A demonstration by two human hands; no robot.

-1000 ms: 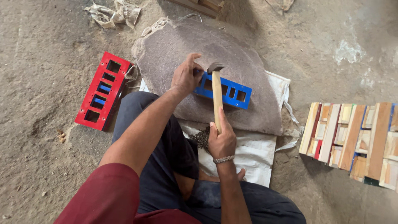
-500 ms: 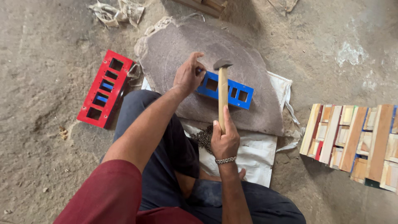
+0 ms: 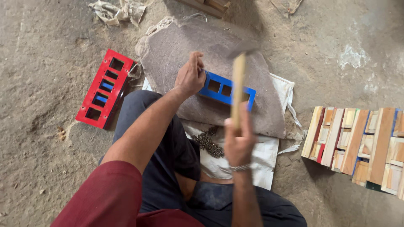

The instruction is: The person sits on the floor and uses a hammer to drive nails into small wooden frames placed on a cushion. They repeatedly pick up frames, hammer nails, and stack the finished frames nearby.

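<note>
Hammer point(image 3: 238, 80) head motion-blurred, shape unclear. Left hand point(image 3: 190, 77) covers blue frame's point(image 3: 225, 89) near end; handle hides one opening. Wooden slat stack point(image 3: 357, 138) cut off by right edge.

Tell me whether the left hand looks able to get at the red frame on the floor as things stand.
Probably yes. The left hand rests on the blue frame on the stone slab; the red frame lies just left of the slab with only bare floor between.
</note>
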